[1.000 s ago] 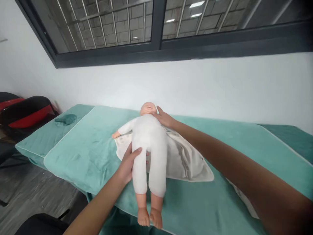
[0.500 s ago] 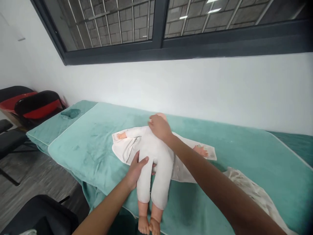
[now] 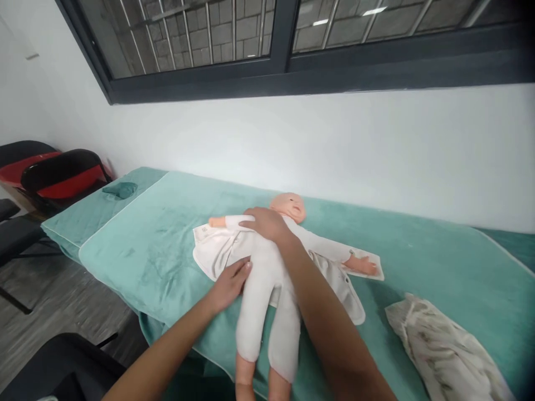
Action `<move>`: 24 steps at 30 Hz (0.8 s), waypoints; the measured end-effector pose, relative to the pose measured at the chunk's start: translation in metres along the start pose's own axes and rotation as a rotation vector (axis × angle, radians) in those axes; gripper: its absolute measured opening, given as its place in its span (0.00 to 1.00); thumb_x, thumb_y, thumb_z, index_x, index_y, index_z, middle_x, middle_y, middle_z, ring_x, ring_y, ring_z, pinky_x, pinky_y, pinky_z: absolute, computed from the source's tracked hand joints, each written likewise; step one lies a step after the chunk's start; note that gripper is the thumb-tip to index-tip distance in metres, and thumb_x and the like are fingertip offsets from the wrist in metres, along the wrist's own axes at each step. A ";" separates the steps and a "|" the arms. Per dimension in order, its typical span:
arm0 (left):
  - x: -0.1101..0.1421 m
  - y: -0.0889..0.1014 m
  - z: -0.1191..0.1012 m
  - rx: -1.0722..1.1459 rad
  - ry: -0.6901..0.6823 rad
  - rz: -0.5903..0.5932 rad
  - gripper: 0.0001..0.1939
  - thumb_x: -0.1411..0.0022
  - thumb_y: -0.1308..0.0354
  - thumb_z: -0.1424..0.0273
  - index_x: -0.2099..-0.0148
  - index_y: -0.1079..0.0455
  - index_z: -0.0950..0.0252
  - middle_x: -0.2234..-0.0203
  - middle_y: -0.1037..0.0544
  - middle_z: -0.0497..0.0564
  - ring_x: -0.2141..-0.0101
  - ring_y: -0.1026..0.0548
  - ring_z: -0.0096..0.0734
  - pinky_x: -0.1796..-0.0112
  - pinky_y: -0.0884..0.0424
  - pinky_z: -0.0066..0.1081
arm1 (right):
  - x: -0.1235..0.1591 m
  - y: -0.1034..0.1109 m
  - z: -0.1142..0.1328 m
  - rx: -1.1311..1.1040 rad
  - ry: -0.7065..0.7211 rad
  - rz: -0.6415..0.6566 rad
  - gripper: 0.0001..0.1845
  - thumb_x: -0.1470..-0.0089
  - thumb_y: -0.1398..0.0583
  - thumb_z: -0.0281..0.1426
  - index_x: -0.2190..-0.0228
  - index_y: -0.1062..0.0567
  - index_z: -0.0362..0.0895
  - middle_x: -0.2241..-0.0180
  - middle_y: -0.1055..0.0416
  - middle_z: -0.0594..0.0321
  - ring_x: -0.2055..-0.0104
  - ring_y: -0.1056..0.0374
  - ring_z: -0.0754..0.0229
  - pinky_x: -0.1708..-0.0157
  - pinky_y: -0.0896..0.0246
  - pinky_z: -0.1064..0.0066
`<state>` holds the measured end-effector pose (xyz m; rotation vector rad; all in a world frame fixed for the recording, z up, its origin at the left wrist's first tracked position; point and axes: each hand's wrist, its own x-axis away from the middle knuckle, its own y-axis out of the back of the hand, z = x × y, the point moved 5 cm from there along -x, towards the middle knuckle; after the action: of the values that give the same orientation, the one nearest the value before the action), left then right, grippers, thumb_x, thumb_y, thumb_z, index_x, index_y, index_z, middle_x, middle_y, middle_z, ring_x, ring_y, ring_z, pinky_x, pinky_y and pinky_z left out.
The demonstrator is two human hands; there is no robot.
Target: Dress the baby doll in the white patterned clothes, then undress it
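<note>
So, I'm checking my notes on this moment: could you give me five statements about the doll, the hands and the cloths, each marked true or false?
1. The doll lies on a green bed cover. True.
2. The right hand is on the doll's feet. False: the right hand is on its upper body.
3. The left hand is at the doll's side, near the hip. True.
4. The crumpled cloth lies underneath the doll. False: the crumpled cloth lies apart from it, toward the picture's right edge.
5. The doll's head is uncovered. True.
</note>
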<state>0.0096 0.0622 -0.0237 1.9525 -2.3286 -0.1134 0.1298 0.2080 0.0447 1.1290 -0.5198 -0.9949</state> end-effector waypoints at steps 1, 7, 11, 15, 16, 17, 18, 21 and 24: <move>-0.010 0.011 -0.003 -0.154 -0.067 -0.007 0.18 0.31 0.48 0.56 0.49 0.22 0.58 0.55 0.20 0.55 0.50 0.25 0.45 0.43 0.31 0.44 | 0.006 0.006 -0.005 -0.031 -0.021 -0.050 0.21 0.36 0.45 0.50 0.50 0.24 0.53 0.48 0.24 0.61 0.49 0.29 0.51 0.53 0.38 0.64; -0.090 0.081 -0.005 -0.911 -0.121 -0.445 0.15 0.37 0.41 0.66 0.51 0.24 0.65 0.50 0.24 0.63 0.46 0.29 0.54 0.46 0.34 0.47 | 0.017 0.019 -0.014 -0.029 -0.075 -0.093 0.18 0.35 0.45 0.47 0.52 0.22 0.55 0.54 0.23 0.61 0.52 0.30 0.52 0.55 0.40 0.64; -0.124 0.106 0.013 -0.774 0.059 -0.381 0.11 0.38 0.42 0.63 0.61 0.24 0.64 0.63 0.21 0.58 0.59 0.24 0.45 0.59 0.32 0.37 | 0.016 0.018 -0.013 -0.032 -0.082 -0.056 0.17 0.36 0.43 0.47 0.53 0.22 0.54 0.55 0.24 0.61 0.51 0.31 0.51 0.54 0.41 0.64; -0.124 0.130 0.014 -0.306 -0.016 -0.413 0.10 0.41 0.42 0.61 0.66 0.29 0.63 0.73 0.25 0.48 0.71 0.29 0.30 0.68 0.36 0.28 | 0.016 0.017 -0.015 -0.028 -0.093 -0.023 0.16 0.37 0.42 0.47 0.54 0.21 0.54 0.54 0.24 0.61 0.52 0.31 0.51 0.55 0.41 0.63; -0.121 0.135 0.014 -0.199 -0.003 -0.438 0.12 0.42 0.41 0.59 0.67 0.30 0.63 0.75 0.28 0.46 0.74 0.32 0.28 0.71 0.38 0.27 | 0.015 0.016 -0.015 -0.013 -0.095 -0.008 0.16 0.38 0.42 0.46 0.55 0.21 0.55 0.55 0.24 0.61 0.53 0.31 0.51 0.55 0.42 0.63; -0.118 0.138 0.012 -0.109 0.024 -0.457 0.13 0.43 0.40 0.58 0.68 0.31 0.63 0.78 0.31 0.44 0.76 0.35 0.25 0.73 0.39 0.26 | 0.015 0.015 -0.015 0.006 -0.099 0.005 0.15 0.38 0.42 0.46 0.56 0.20 0.54 0.55 0.24 0.61 0.53 0.31 0.51 0.56 0.42 0.63; -0.114 0.138 0.009 -0.034 0.048 -0.466 0.15 0.43 0.39 0.57 0.68 0.33 0.63 0.79 0.33 0.43 0.78 0.37 0.24 0.74 0.41 0.26 | 0.015 0.014 -0.015 0.027 -0.106 0.015 0.15 0.38 0.41 0.45 0.56 0.20 0.54 0.56 0.24 0.60 0.53 0.31 0.51 0.56 0.43 0.63; -0.106 0.117 -0.011 0.131 0.056 -0.436 0.17 0.44 0.37 0.55 0.67 0.34 0.63 0.79 0.34 0.42 0.77 0.36 0.24 0.73 0.39 0.26 | 0.012 0.011 -0.014 0.102 -0.139 0.024 0.15 0.38 0.42 0.45 0.56 0.21 0.52 0.56 0.24 0.58 0.54 0.31 0.50 0.57 0.44 0.62; -0.101 0.065 -0.042 0.206 0.001 -0.323 0.16 0.42 0.37 0.55 0.64 0.32 0.63 0.75 0.31 0.44 0.74 0.33 0.26 0.71 0.37 0.26 | 0.008 0.006 -0.011 0.186 -0.129 0.033 0.15 0.37 0.43 0.43 0.59 0.21 0.48 0.60 0.24 0.55 0.56 0.31 0.49 0.58 0.44 0.61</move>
<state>-0.0314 0.1731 0.0230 2.4133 -2.0756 0.1077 0.1448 0.2075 0.0449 1.2221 -0.7446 -1.0104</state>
